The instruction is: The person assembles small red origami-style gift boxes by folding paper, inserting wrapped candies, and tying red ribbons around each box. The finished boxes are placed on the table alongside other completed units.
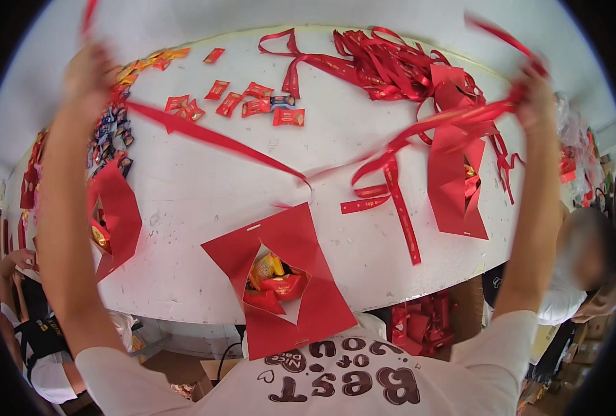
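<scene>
One open red gift bag lay nearest, at the near edge of the white table, its mouth spread so that wrapped sweets in yellow and red could be seen inside. Above it a long red ribbon was stretched between both raised arms, sagging in a shallow V towards the bag. The step in hand was judged to be the drawing out of one ribbon length, held taut over the filled bag; the next move would seem to call for the ribbon to be lowered and brought to the bag's top without twisting, and for its far end to be kept free of the tangle. The left hand was closed about one ribbon end, high at the left, though motion blur hid the fingers. The right hand was likewise pinched shut on the other end, with loose tails trailing past it. Two more red bags lay further out, one at the left edge and one to the right. Beyond them small red candy packets were scattered, and a heap of red ribbons was piled at the far side.
</scene>
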Tool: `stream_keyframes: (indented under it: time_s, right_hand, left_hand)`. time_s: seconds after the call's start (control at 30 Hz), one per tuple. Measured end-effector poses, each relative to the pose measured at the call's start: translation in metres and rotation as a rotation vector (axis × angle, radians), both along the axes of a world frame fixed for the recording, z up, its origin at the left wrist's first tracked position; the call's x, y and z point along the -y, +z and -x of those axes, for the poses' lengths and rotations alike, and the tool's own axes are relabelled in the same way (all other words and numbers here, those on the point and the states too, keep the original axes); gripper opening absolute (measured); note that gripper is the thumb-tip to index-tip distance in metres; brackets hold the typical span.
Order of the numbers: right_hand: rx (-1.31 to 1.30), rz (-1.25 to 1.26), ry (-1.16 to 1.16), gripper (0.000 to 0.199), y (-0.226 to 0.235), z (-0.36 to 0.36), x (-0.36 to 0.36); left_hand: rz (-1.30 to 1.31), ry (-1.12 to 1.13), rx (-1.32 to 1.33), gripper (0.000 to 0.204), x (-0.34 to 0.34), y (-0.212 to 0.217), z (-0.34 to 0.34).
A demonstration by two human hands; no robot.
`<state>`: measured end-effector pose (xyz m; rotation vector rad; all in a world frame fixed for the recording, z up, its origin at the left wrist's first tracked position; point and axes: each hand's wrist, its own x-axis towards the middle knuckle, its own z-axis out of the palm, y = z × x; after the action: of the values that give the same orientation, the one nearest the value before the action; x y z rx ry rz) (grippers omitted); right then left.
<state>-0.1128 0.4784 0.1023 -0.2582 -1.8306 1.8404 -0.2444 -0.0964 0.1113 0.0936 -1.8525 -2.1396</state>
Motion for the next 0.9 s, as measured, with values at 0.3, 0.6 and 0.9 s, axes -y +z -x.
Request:
stream_keyframes:
  time_s: [0.3, 0.6, 0.9]
  right_hand:
    - [-0.078, -0.058, 0.005, 0.019, 0.039, 0.008, -0.02]
    - [0.152, 0.158, 1.031, 0.03, 0.068, 0.035, 0.146]
    - [0.334, -1.211, 0.069, 0.053, -0.046, 0.036, 0.095]
  left_hand:
    - [0.043, -0.285, 0.137, 0.027, -0.001, 0.013, 0.044]
    - [0.71, -1.204, 0.029, 0.022, -0.247, -0.011, 0.002]
    - [1.625, -0.216, -0.008, 0.036, -0.228, -0.161, 0.081]
